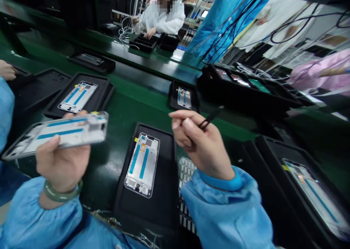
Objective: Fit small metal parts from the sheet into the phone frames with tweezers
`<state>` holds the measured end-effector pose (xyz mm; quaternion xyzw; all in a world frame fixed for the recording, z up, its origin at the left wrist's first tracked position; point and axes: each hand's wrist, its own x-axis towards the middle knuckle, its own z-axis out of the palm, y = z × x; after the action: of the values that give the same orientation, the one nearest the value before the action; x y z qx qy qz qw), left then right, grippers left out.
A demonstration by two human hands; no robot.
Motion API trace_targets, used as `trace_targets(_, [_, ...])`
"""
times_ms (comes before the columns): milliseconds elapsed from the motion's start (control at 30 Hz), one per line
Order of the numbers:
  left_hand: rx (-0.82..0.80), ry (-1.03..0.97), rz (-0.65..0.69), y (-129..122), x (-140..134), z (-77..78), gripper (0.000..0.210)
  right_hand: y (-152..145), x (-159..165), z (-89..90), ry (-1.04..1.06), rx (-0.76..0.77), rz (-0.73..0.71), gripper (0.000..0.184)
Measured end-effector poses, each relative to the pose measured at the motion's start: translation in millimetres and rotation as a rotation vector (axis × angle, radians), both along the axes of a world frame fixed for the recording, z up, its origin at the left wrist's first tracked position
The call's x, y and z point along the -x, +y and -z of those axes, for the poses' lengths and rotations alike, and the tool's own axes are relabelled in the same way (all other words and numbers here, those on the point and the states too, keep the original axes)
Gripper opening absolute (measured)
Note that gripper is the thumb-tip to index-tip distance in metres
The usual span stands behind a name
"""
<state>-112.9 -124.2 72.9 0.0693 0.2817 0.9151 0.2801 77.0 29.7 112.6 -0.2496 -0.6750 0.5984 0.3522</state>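
My left hand (64,161) grips a phone mid-frame (68,132), silver with two blue strips, tilted above the bench at the left. My right hand (201,143) is closed around black tweezers (210,119), whose far end sticks out past the knuckles to the upper right; the end inside the fist is hidden. Between my hands, a second phone frame (142,165) with blue strips and a yellow tab lies in a black foam tray (166,183). Below my right wrist is a sheet of small pale parts (186,172), partly covered by the sleeve.
More black trays with phone frames stand at the left (78,97), back middle (184,97) and right (314,190). A dark bin (246,84) under hanging cables is at the back right. A co-worker's hand (7,71) shows at the left edge; another person sits across the bench.
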Motion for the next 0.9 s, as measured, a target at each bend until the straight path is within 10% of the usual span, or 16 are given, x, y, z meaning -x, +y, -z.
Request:
trace_targets(300, [0.198,-0.096,-0.1,42,125,5.6,0.017,18,-32,46.5,-0.056,0.236,0.211,0.031])
trace_targets(467, [0.326,-0.131,-0.057,71,153,22.9,0.033,23,-46,67.1,-0.059,0.318,0.226,0.044])
trace_targets(700, [0.489,-0.015,0.145,57,115,8.3,0.027,24,-57,79.0,-0.06,0.322,0.272,0.058])
trace_targets(900, [0.576,0.329,0.305,48,41,8.2,0.025,23,-50,83.6,-0.05,0.295,0.229,0.029])
